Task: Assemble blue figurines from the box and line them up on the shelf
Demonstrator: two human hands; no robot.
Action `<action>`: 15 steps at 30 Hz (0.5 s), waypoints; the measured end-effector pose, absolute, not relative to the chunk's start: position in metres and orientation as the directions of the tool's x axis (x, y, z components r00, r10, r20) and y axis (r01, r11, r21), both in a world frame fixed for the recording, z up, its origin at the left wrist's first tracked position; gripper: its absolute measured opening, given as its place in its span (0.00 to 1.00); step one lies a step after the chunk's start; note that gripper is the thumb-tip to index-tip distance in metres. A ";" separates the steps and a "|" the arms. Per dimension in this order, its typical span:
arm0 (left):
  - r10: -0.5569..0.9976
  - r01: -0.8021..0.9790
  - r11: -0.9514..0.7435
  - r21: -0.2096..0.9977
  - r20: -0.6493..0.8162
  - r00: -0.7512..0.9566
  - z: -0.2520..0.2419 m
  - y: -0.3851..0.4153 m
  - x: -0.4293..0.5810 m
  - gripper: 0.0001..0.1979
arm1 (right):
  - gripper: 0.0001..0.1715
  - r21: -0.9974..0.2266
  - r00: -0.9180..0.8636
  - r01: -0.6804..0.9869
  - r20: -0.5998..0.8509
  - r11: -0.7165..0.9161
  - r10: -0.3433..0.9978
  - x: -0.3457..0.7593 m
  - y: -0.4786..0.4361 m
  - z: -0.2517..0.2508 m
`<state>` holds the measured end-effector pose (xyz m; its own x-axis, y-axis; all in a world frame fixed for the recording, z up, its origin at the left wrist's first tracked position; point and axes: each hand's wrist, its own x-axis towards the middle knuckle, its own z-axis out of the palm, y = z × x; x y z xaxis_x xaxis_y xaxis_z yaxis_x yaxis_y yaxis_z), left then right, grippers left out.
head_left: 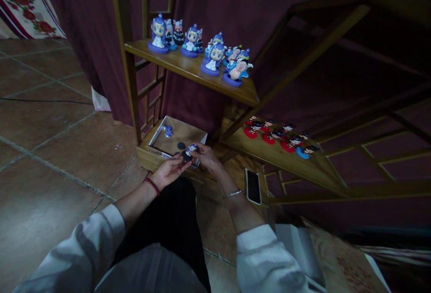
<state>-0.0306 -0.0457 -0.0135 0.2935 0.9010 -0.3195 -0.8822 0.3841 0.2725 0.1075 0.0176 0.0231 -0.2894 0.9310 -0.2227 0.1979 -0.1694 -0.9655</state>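
Between my two hands is a small blue-haired figurine with a dark round base. My left hand grips the dark base from the left, fingers closed beneath it. With its fingertips, my right hand pinches the figurine from the right. Just behind them lies a shallow cardboard box with pale sides. Inside it, another blue-and-white figurine lies on its side, and a dark disc rests flat near the hands.
Several blue-haired figurines on purple bases stand on the upper wooden shelf. Small dark-haired figurines on mostly red bases fill the lower right shelf. A phone lies right of my right wrist. Slanting wooden posts frame the shelves.
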 end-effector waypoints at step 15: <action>0.900 -0.876 0.382 0.294 -0.335 0.280 -0.002 -0.051 -0.034 0.08 | 0.17 -0.973 -0.322 0.217 -0.141 -0.072 0.936 0.106 0.016 0.029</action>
